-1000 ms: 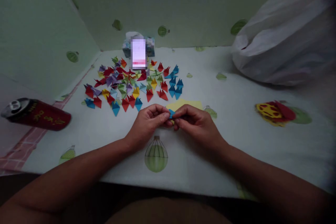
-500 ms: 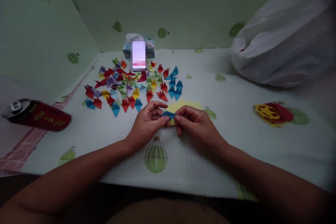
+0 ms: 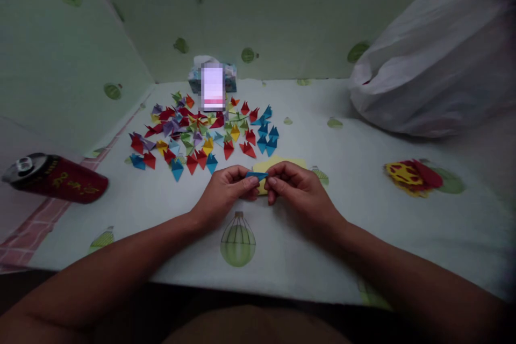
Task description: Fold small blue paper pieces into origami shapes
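Both hands meet just above the table, pinching one small folded blue paper piece [image 3: 257, 176] between their fingertips. My left hand [image 3: 226, 191] grips its left end with curled fingers. My right hand [image 3: 298, 191] grips its right end the same way. A yellow paper sheet [image 3: 278, 164] lies flat right behind the hands, partly hidden by them. Beyond it, several folded paper pieces [image 3: 201, 129] in red, blue, yellow, green and purple are spread over the tabletop.
A red can [image 3: 56, 177] lies on its side at the left edge. A tissue box [image 3: 212, 78] stands at the back by the wall. A big white plastic bag [image 3: 435, 59] fills the back right. A red and yellow item [image 3: 411, 174] lies at right.
The blue piece has been drawn out from a small bunched shape into a longer flat strip between the fingertips. Both hands stay in about the same place.
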`<state>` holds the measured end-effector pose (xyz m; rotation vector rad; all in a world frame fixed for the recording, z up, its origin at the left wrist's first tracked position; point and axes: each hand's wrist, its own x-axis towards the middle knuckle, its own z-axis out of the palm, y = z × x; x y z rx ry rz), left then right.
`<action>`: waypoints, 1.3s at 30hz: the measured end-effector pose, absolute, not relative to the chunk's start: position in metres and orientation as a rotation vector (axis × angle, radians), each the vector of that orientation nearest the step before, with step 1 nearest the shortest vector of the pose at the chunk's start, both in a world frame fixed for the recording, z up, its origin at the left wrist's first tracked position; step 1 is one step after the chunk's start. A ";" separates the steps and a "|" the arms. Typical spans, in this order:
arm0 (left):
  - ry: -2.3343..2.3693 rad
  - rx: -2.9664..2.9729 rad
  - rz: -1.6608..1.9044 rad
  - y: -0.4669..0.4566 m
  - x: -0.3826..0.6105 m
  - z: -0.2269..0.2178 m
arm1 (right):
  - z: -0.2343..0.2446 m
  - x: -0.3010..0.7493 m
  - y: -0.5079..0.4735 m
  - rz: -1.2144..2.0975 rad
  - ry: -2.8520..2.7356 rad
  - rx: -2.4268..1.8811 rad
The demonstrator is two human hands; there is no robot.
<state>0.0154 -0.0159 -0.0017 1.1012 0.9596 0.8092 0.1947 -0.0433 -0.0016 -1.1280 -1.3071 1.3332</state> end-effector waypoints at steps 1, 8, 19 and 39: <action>0.943 1.083 0.798 -0.016 0.015 -0.003 | -0.001 0.195 -0.043 1.324 -1.306 -1.132; 0.893 0.992 0.764 -0.016 0.016 -0.005 | -0.001 0.196 -0.042 1.306 -1.329 -1.134; 0.844 0.930 0.697 -0.015 0.016 -0.002 | -0.003 0.196 -0.043 1.316 -1.337 -1.121; 0.814 0.862 0.627 -0.014 0.015 -0.002 | -0.003 0.195 -0.044 1.312 -1.341 -1.129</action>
